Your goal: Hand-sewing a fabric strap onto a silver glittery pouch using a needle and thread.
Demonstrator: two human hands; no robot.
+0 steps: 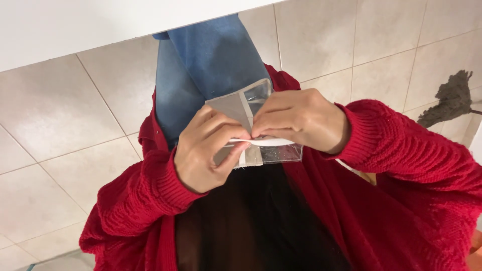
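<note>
- left hand (208, 150) is pinched shut on a small clear plastic pouch (261, 128), thumb and fingertips clamped on its near edge right at the middle
- right hand (301, 120) is closed on the same pouch from the other side, fingertips meeting the left ones, so both hands touch at the pinch point
- a thin white strip (271, 142) runs along the pouch under the right fingers, looks like a seal edge, can't tell if it's open or pressed closed
- pouch is held up in the air over the lap, nothing carries it; its far flap tilts up toward the blue jeans (211, 65)
- red knit sleeves (401, 150) bunch at both wrists
- tiled floor (65, 120) lies bare all round the legs, a grey mop head (452, 98) sits well off by the right edge
- white counter (75, 25) edge crosses the top left corner
</note>
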